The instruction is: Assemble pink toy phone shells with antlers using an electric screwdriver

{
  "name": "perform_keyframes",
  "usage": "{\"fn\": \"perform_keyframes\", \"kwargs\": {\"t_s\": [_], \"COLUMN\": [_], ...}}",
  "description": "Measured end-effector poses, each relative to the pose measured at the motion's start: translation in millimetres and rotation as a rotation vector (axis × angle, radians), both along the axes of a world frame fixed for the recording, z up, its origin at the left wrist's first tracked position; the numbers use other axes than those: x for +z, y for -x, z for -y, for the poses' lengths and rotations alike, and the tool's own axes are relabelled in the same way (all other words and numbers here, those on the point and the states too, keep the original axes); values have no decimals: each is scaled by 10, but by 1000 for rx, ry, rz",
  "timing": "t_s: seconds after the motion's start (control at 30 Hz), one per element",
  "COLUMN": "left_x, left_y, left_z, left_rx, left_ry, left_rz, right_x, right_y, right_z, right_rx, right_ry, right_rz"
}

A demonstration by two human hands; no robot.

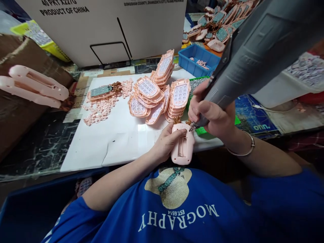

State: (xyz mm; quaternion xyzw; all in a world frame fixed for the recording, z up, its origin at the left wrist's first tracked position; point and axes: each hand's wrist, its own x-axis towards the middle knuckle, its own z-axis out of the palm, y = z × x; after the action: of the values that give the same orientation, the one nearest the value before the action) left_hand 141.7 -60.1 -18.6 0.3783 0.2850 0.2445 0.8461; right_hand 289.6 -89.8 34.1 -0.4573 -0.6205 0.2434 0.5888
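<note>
Near the table's front edge, my left hand (165,143) holds a pink plastic device (185,150), back side up, with its long battery recess showing and brown antler-like parts at its top. My right hand (215,116) is wrapped round a large grey electric screwdriver (235,64). The tool's tip touches or is very near the upper right corner of the device. Behind the device stand stacks of pink shells with keypads (180,94). To the left, a pink shell with a green circuit board (101,91) lies on a pile of small pink pieces (97,113).
Behind the tool is a green tray of screws (198,82). A blue bin (198,60) with small pink parts stands farther back. A large white box (106,30) borders the white work board (121,141). More pink shells (220,33) are piled at the back right, and a white bin (291,84) is at right.
</note>
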Motion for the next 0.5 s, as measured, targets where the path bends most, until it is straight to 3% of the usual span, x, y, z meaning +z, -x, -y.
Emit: {"fn": "perform_keyframes", "kwargs": {"t_s": [0.07,0.13,0.23,0.33,0.5], "left_x": [2,5,13,8,-18], "left_y": [4,16,45,74,100], "left_z": [-11,-23,-41,-56,-69], "left_rx": [-17,-40,-105,-142,-170], "left_ry": [7,21,47,57,55], "left_rz": [-7,-26,-47,-10,20], "right_x": [131,254,312,182,-99], "right_y": [-19,-104,-390,-774,-1170], "right_z": [-31,-80,-217,-401,-614], "right_rx": [108,106,-162,-396,-517], "right_ry": [-99,-174,-324,-298,-240], "right_rz": [-237,-335,-281,-204,-239]}}
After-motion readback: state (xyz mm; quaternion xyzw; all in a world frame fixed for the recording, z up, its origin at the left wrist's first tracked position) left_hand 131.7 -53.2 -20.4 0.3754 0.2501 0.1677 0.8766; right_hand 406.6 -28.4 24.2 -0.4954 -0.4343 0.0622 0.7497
